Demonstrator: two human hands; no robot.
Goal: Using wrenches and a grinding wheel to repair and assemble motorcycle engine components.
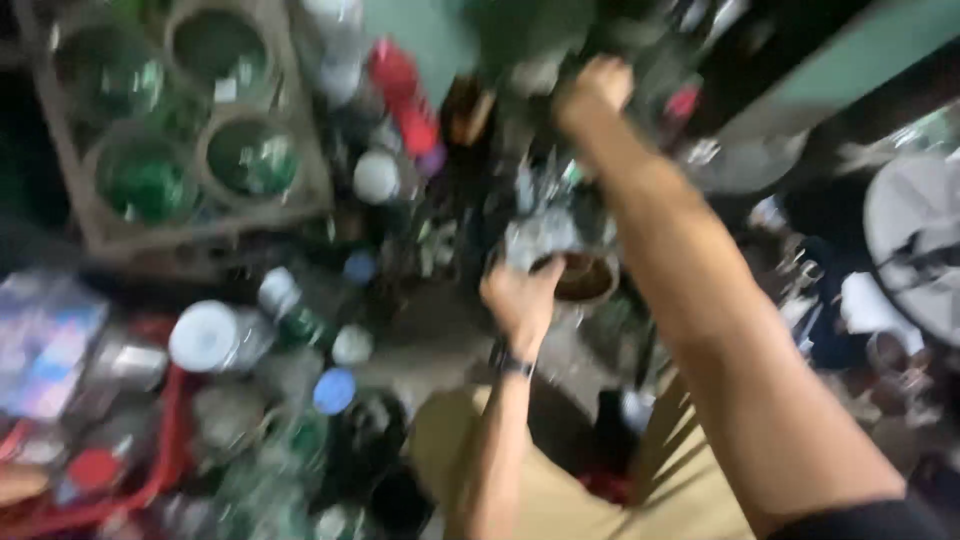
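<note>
The picture is badly blurred by motion. My left hand (520, 298) sits in the middle, a dark band on its wrist, fingers closed on a silvery metal part (540, 235) next to a round brown-rimmed opening (585, 278). My right hand (592, 92) reaches far up and forward into a dark cluttered area near the top. Its fingers look curled, but what they touch is hidden in the blur. My legs in tan trousers (560, 490) show at the bottom.
A wooden crate (190, 225) with round holes holding green bottles stands at the upper left. A red bottle (403, 95), white and blue caps (334, 390), jars and cans crowd the left. A red wire basket (170, 440) sits lower left. A grey fan-like object (915, 240) is at right.
</note>
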